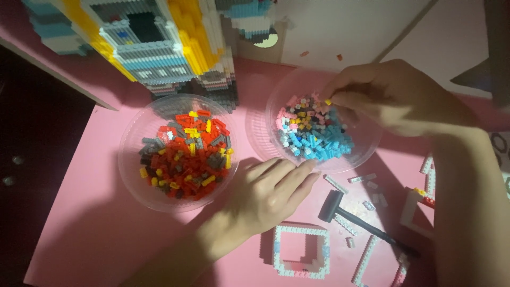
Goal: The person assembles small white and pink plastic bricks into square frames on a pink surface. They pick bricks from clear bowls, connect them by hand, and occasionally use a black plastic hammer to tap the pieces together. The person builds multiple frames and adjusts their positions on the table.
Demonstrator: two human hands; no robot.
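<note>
Two clear plastic bowls sit on the pink tabletop (95, 212) in front of you, both thin-walled and round. The left bowl (133, 143) holds a heap of tiny hard building bricks, mostly red with grey, yellow and a few black ones. The right bowl (366, 146) holds the same kind of small blocky pieces in light blue, pink, white and a little yellow.

Your right hand (396, 95) reaches over the right bowl's far rim, its fingertips (337, 98) drawn together and pinching a small yellow brick (328, 102) just above the pile.

Your left hand (268, 194) lies palm down on the table between the two bowls, fingers straight and pressed side by side, their tips touching the right bowl's near edge.

Below that hand lies a square frame (300, 251) built of white, pale blue and pink bricks. A small black mallet (340, 208) rests beside it, with loose white brick strips (336, 184) near its head. A large, studded brick model (159, 42) in yellow, white and grey stands behind the left bowl.
</note>
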